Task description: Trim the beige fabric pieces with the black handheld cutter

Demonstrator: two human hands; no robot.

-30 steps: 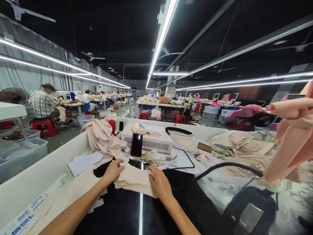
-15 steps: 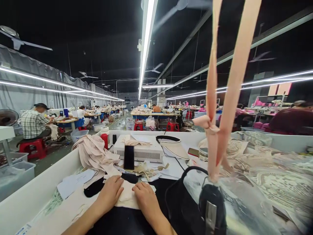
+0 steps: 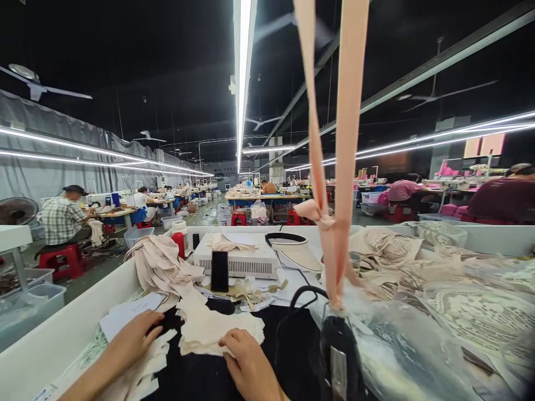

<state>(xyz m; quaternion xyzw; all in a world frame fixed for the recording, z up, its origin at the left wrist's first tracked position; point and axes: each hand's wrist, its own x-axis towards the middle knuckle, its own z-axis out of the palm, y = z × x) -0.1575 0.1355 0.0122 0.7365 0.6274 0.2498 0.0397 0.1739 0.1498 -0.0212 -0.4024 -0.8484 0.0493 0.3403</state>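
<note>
Fabric stack (image 3: 213,328) judged light, limp; best gripped at near edge, where right hand (image 3: 249,359) is laid, thumb parted. Grip of left hand (image 3: 131,340) cannot be told.

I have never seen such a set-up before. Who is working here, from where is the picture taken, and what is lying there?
There is no robot: you see a person's bare hands. The camera is worn on the head, looking forward and down. On the black surface lies a stack of pale fabric. The right hand has its fingers at the stack's near edge; whether they grip it, I cannot tell. The left hand is beside the stack, near white paper, with nothing visibly held. Farther back, a dark phone stands before a white box.
</note>
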